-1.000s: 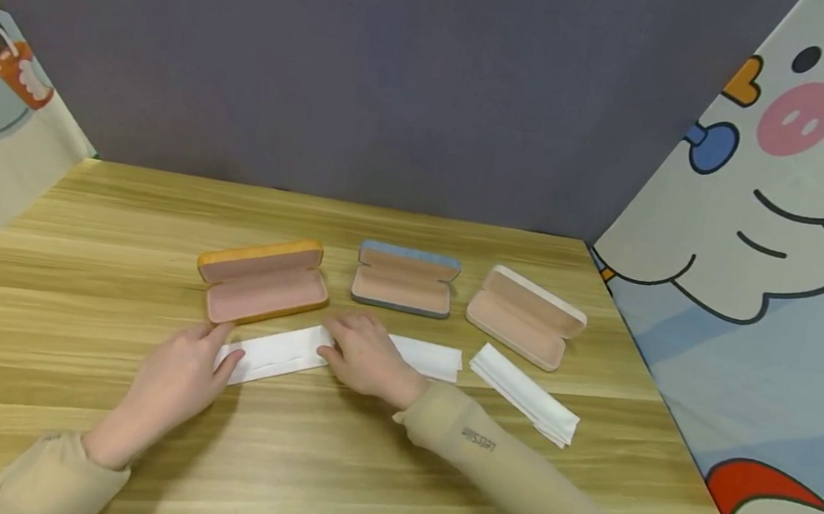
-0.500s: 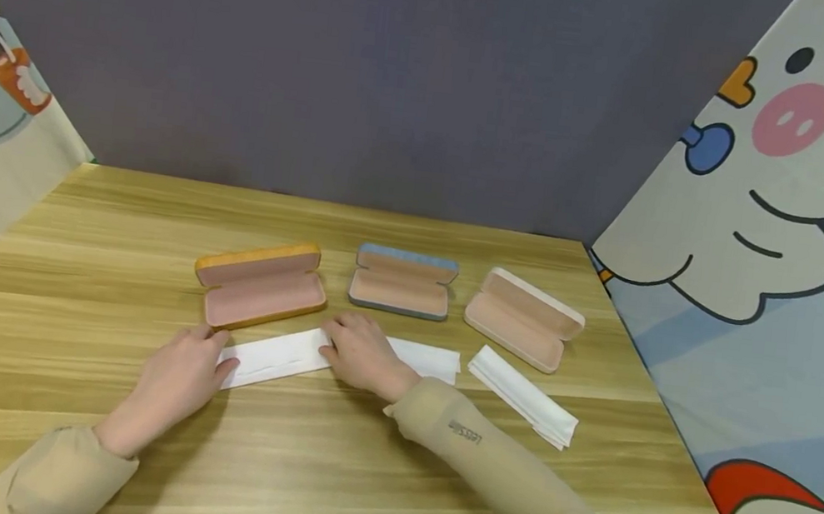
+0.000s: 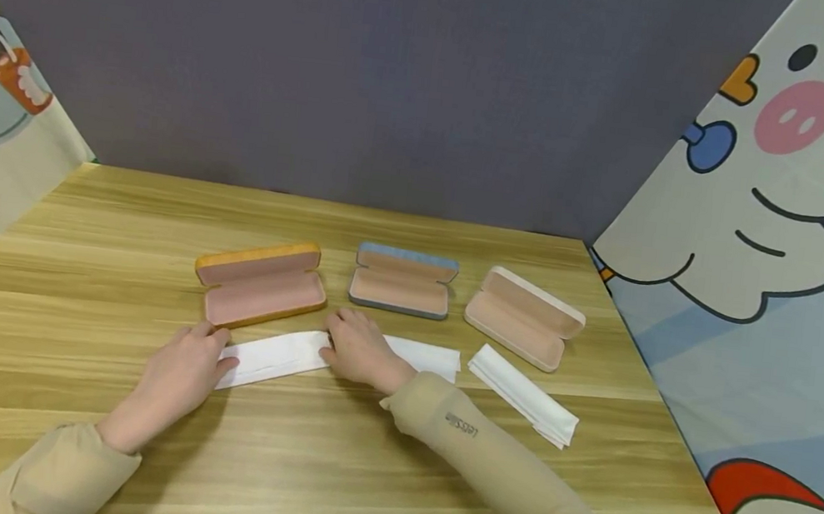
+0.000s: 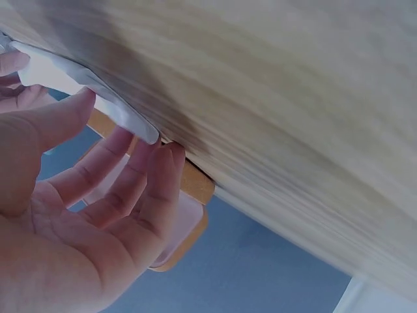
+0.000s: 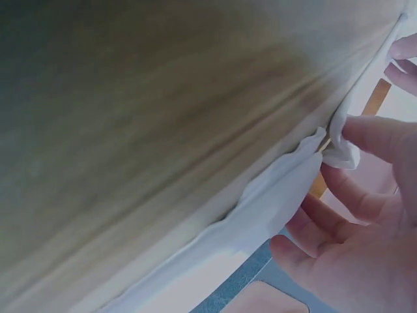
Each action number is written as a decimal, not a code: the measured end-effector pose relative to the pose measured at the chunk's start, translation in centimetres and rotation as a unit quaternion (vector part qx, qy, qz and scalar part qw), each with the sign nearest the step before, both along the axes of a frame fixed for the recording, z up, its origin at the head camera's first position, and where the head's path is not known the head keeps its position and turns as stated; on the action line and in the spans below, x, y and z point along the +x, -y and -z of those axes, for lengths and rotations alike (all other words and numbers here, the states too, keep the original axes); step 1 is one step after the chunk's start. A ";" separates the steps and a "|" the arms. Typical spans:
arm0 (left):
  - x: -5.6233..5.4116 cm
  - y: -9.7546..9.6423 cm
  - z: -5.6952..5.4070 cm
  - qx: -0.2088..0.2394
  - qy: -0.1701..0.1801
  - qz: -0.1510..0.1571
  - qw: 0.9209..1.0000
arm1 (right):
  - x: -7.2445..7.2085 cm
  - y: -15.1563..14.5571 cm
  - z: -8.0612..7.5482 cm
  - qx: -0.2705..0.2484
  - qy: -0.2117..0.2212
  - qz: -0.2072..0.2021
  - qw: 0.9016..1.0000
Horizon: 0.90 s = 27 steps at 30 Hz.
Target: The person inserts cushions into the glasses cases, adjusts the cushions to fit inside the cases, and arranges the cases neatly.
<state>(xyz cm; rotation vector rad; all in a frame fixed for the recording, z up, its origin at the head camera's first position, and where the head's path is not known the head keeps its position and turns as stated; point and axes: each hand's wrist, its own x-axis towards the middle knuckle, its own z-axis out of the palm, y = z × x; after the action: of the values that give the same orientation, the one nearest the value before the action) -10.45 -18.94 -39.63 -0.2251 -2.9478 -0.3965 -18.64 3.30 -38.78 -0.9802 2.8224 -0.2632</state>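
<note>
A long folded white cloth (image 3: 273, 357) lies in front of the open yellow glasses case (image 3: 263, 298). My left hand (image 3: 181, 368) pinches its left end between thumb and fingers; the left wrist view shows the cloth edge (image 4: 120, 107) between them. At the other end, my right hand (image 3: 366, 354) pinches the cloth, whose corner (image 5: 342, 150) curls up off the table in the right wrist view. A second folded white cloth (image 3: 426, 356) extends to the right from behind my right hand, partly hidden by it. In the right wrist view, my right fingertips come close to that cloth.
An open blue glasses case (image 3: 401, 289) stands behind the second cloth. Farther right is an open white case (image 3: 517, 328), with a third folded cloth (image 3: 524, 396) slanting before it. All lie on a wood-grain table (image 3: 299, 471). A dark grey partition (image 3: 371, 77) rises behind.
The right end of the cloth has risen slightly and bows near my right hand. My left hand has stayed at the left end. The cases and other cloths keep their places.
</note>
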 end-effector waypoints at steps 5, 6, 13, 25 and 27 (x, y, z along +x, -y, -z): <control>-0.1 0.0 -0.2 0.011 0.010 0.002 1.000 | 0.1 0.3 -0.1 -0.009 0.005 0.005 1.000; -0.1 0.0 -0.2 0.014 0.011 0.003 1.000 | 0.2 0.3 -0.1 -0.011 0.005 0.007 1.000; -0.2 0.0 -0.4 0.039 0.026 0.008 0.999 | 0.4 0.4 -0.3 -0.018 0.012 0.016 1.000; -0.6 0.7 -0.8 0.100 -0.008 0.009 0.995 | -0.2 0.1 -0.9 -0.107 0.035 0.027 0.993; -0.8 0.8 -0.9 0.112 -0.021 0.008 0.993 | -0.3 0.1 -1.0 -0.122 0.041 0.032 0.991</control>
<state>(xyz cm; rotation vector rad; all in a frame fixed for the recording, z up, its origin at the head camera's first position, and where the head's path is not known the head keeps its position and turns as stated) -11.23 -19.71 -38.76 -0.2262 -2.8311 -0.7085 -18.92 3.23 -37.77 -0.9003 2.7960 -0.6540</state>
